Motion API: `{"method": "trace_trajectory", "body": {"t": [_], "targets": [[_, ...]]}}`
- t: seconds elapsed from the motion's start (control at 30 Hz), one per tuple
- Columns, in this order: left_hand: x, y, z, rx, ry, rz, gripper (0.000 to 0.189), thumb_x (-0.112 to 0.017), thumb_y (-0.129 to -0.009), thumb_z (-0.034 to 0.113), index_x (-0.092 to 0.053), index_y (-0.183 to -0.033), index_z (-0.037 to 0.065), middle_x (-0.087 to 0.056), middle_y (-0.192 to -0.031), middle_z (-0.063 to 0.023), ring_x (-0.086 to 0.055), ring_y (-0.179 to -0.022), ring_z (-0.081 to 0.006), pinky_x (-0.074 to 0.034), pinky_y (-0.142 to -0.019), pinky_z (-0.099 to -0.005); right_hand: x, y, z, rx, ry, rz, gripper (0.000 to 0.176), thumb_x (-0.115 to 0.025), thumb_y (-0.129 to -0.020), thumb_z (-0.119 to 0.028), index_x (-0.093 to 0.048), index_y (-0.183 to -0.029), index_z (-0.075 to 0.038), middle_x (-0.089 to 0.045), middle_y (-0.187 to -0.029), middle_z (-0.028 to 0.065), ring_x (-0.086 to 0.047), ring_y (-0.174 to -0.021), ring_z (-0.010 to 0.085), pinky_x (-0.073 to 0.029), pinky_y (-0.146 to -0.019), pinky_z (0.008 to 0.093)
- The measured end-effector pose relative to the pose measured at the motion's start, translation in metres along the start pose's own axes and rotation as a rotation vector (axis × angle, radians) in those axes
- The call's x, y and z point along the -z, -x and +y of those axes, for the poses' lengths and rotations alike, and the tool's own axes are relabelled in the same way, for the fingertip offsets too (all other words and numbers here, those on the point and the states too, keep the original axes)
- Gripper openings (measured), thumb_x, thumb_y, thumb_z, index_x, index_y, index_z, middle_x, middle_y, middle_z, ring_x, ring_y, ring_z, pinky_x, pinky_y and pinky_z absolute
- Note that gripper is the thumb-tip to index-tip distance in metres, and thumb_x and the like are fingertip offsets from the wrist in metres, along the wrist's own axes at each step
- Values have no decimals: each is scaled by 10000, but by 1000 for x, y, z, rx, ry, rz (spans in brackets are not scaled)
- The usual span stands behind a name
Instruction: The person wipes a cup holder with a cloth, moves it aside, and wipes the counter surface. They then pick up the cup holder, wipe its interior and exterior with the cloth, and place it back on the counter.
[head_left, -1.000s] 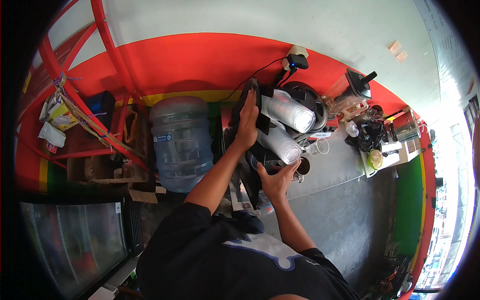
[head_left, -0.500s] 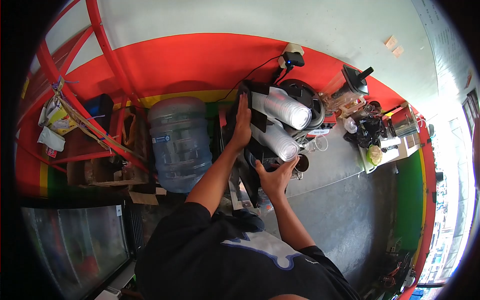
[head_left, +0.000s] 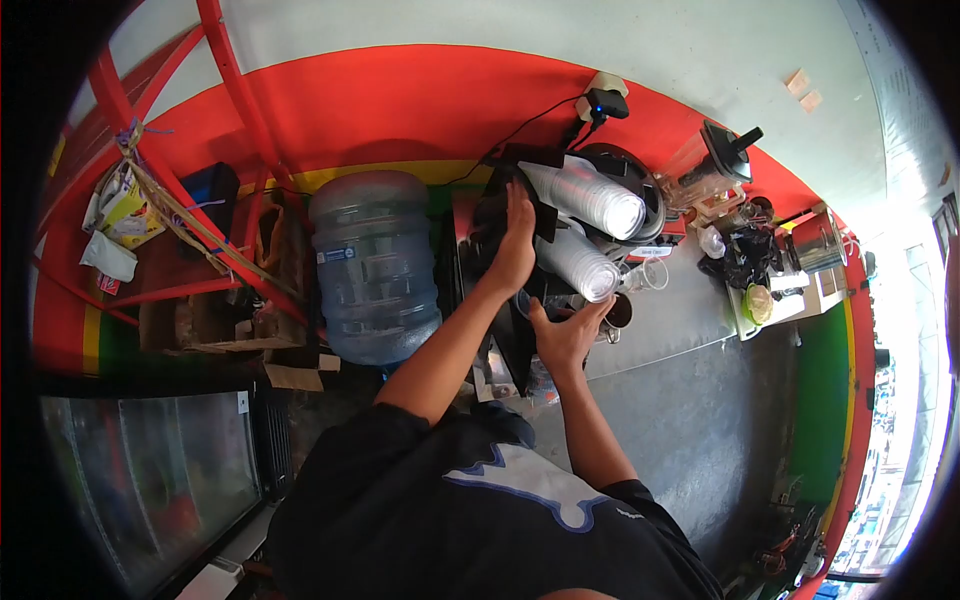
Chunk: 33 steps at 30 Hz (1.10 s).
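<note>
A black cup holder (head_left: 546, 222) with two stacks of clear plastic cups stands before me, held between my hands. The upper stack (head_left: 600, 202) and the lower stack (head_left: 580, 265) lie slanted, ends toward the lower right. My left hand (head_left: 515, 240) presses along the holder's left side, fingers straight and together. Low on the holder, my right hand (head_left: 568, 338) has its thumb raised and its fingers round the front, beside the lower stack; some fingertips are hidden. A metal mug (head_left: 618, 315) with dark contents is just right of that hand.
A large water bottle (head_left: 375, 265) stands left of the holder. On the grey counter (head_left: 690, 320) are a glass (head_left: 652, 274), a black bag (head_left: 748, 258) and a blender (head_left: 715, 160). A red rack (head_left: 235, 90) rises at left, above a glass-fronted cooler (head_left: 150, 480).
The whole view has shifted slightly, so things appear a little further right and up. Both hands keep their places on the cup holder, with no clear movement of it against the counter.
</note>
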<state>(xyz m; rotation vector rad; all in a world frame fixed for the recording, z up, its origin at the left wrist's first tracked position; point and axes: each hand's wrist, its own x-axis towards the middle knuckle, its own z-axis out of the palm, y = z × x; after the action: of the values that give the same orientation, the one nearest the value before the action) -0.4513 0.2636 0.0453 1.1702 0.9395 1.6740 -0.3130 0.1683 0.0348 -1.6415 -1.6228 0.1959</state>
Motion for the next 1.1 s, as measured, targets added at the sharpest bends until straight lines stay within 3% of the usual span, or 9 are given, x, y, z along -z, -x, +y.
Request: {"method": "trace_trajectory", "body": {"t": [0.1, 0.33, 0.4, 0.63, 0.7, 0.93, 1.0, 1.07, 1.1], "targets": [[-11, 27, 19, -127, -94, -112, 689, -228, -1170, 395, -3, -1665, -28, 69, -1760, -195, 132, -1618, -309, 69, -1296, -428, 11, -2, -9, -54, -100, -114, 1332, -905, -737, -465, -81, -1609, 114, -164, -1637, 421, -175, -1553, 545, -194, -1267, 552], [9, 38, 30, -233, -141, -278, 687, -249, -1170, 380, -41, -1661, -52, -9, -1762, -209, 46, -1634, -314, 5, -1303, -422, 16, -4, -18, -148, -186, -166, 1338, -910, -729, -467, -84, -1607, 113, -139, -1646, 414, -168, -1555, 543, -207, -1267, 541], [13, 33, 11, -160, -154, -202, 691, -260, -1169, 382, -50, -1659, -58, -29, -1761, -209, 23, -1635, -311, -10, -1304, -413, 6, -2, -5, 1, -29, -34, 1214, -954, -660, -364, -237, -1517, 109, -393, -1421, 306, -482, -1306, 499, -450, -1073, 525], [33, -29, -85, -75, -151, 77, 705, -314, -1160, 377, -77, -1657, -62, -66, -1757, -216, -39, -1636, -300, -56, -1309, -384, 10, -5, -16, -110, -277, -52, 1174, -952, -665, -294, -244, -1503, 125, -381, -1420, 306, -499, -1282, 478, -492, -1024, 507], [40, -37, -111, -72, -136, 106, 700, -317, -1159, 377, -93, -1658, -61, -79, -1756, -220, -56, -1635, -303, -63, -1309, -387, 5, -2, -1, 24, -104, -62, 1236, -947, -724, -242, -132, -1588, 102, -247, -1576, 302, -530, -1259, 353, -619, -841, 352], [94, -47, -213, -531, -430, 14, 718, -363, -1140, 447, -188, -1664, -11, -136, -1750, -215, -121, -1629, -303, -103, -1304, -391, 5, 3, 2, -41, -105, -98, 1223, -946, -703, -214, -159, -1589, 90, -240, -1578, 302, -538, -1248, 330, -614, -825, 343], [103, -47, -249, 128, 228, -22, 701, -385, -1130, 475, -211, -1683, 80, -130, -1755, -203, -141, -1626, -286, -139, -1297, -428, 4, 6, 5, -13, -14, -45, 1219, -949, -698, -216, -169, -1583, 92, -256, -1562, 302, -568, -1206, 319, -614, -817, 342], [99, -43, -259, 179, 283, -4, 703, -408, -1121, 489, -243, -1673, 86, -205, -1713, -179, -211, -1581, -272, -177, -1280, -413, 2, 13, 5, 6, 63, -17, 1215, -951, -693, -217, -179, -1578, 94, -272, -1547, 301, -599, -1163, 308, -614, -809, 342], [98, -38, -251, 216, 336, 48, 704, -430, -1112, 504, -276, -1663, 93, -279, -1671, -155, -280, -1537, -258, -215, -1262, -398, 3, 12, 8, -91, 9, -76, 1292, -952, -670, -314, -142, -1570, 134, -238, -1567, 374, -410, -1337, 444, -426, -1031, 448]]}}
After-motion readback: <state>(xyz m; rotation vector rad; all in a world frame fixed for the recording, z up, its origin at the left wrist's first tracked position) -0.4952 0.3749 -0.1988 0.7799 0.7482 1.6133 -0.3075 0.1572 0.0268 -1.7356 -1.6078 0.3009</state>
